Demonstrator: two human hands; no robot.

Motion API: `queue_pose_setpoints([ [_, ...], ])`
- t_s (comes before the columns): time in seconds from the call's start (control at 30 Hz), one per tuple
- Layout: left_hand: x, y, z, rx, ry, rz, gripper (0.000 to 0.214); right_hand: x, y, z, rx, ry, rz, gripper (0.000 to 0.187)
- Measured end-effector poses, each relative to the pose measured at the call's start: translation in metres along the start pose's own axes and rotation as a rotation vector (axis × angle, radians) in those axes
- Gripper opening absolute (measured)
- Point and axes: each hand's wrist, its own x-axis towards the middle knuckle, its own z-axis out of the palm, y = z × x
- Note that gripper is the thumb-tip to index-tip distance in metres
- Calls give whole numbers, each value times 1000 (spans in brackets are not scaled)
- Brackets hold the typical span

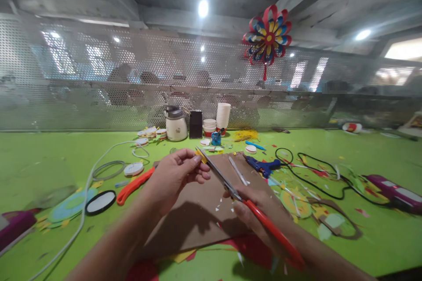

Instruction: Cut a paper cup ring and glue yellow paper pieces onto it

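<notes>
My left hand (178,175) pinches a small piece of yellow paper (201,156) between thumb and fingers. In my right hand (255,210) is a pair of scissors (224,179) with red handles. Its blades point up and left, and their tips are at the yellow paper; whether they touch it I cannot tell. Both hands are above a brown cardboard sheet (194,215) sprinkled with white paper scraps. A white pen-like tool (238,170) lies on the cardboard. By my left forearm rests an orange-handled cutter (135,187).
A blue glue gun (263,166) with a black cord lies right of the cardboard. A jug (176,125), a dark phone-like slab (195,124) and stacked paper cups (223,116) stand at the back. Left, a white cable (85,204) crosses the green table (379,158). A paper flower (269,37) hangs above.
</notes>
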Motion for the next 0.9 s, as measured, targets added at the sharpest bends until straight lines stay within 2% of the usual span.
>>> queue_pose_setpoints([
  [0.23, -1, 1, 0, -20, 3, -8, 18, -1, -1, 2, 17, -35, 47, 41],
  [0.43, -1, 1, 0, -21, 8, -11, 19, -2, -2, 2, 1, -6, 31, 39],
  [0.7, -1, 2, 0, -28, 18, -35, 11, -1, 1, 2, 7, -32, 56, 46],
  [0.9, -2, 1, -2, -26, 9, -41, 12, -2, -1, 1, -56, -10, 22, 41],
])
